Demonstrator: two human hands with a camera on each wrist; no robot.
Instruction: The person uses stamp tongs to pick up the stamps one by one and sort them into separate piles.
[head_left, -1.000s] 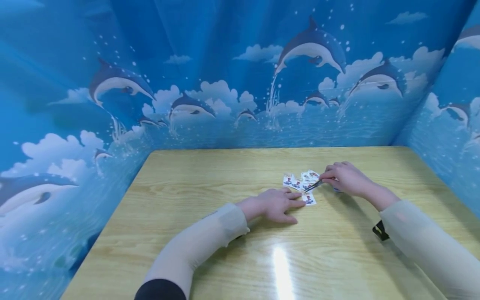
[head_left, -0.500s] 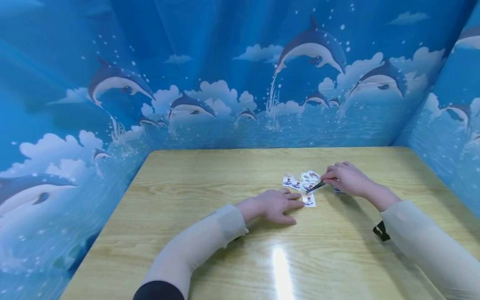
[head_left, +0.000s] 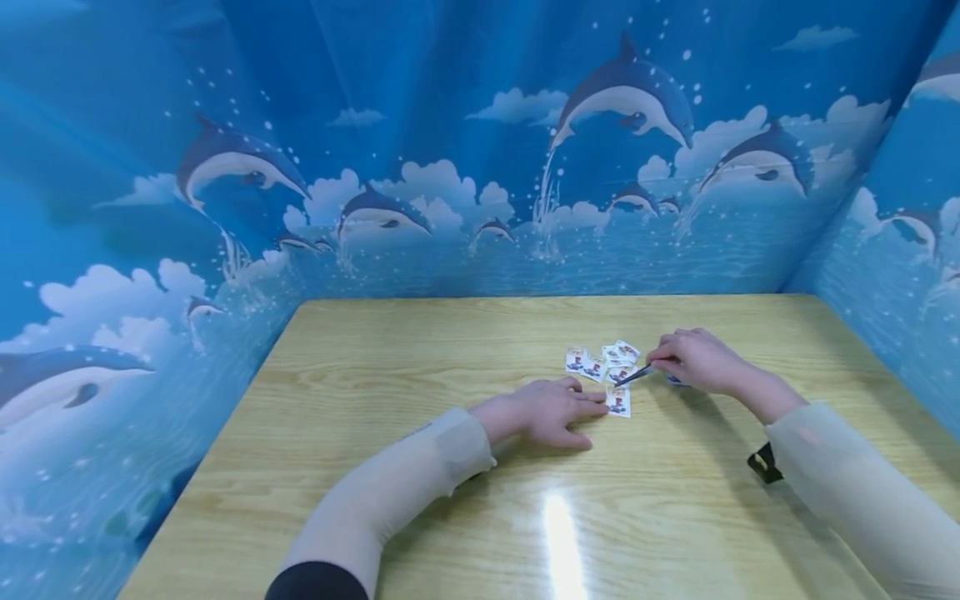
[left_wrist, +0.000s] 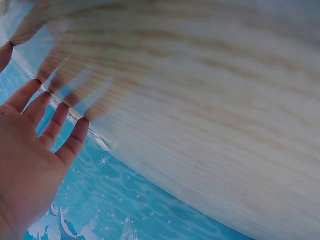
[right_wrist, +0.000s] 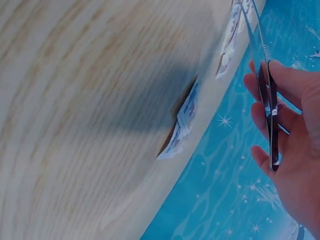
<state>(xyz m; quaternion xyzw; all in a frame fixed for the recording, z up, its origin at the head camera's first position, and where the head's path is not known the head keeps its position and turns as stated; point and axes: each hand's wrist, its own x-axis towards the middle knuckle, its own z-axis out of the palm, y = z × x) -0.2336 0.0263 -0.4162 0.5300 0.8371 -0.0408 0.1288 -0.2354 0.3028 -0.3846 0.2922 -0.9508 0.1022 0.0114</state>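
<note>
Right hand (right_wrist: 298,160) at 3 o'clock grips metal tweezers (right_wrist: 273,92), prongs spread and running up toward 12 o'clock; at 1 o'clock, by the frame's edge, they lie across the view of white printed cards (right_wrist: 229,42), contact not determinable. A blue-and-white card pile (right_wrist: 184,120) lies on the wood-grain table (right_wrist: 90,150), just 3 o'clock of centre; starred blue backdrop (right_wrist: 205,200) from 1 to 6 o'clock.

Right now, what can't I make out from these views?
Head view: printed details on the cards, too small to read.
Head view: whether the tweezers pinch a card; their tips are too small.
Right wrist view: the tweezers' tips, cut off by the top edge.
Head view: part of the blue piece, hidden by the right hand.
</note>
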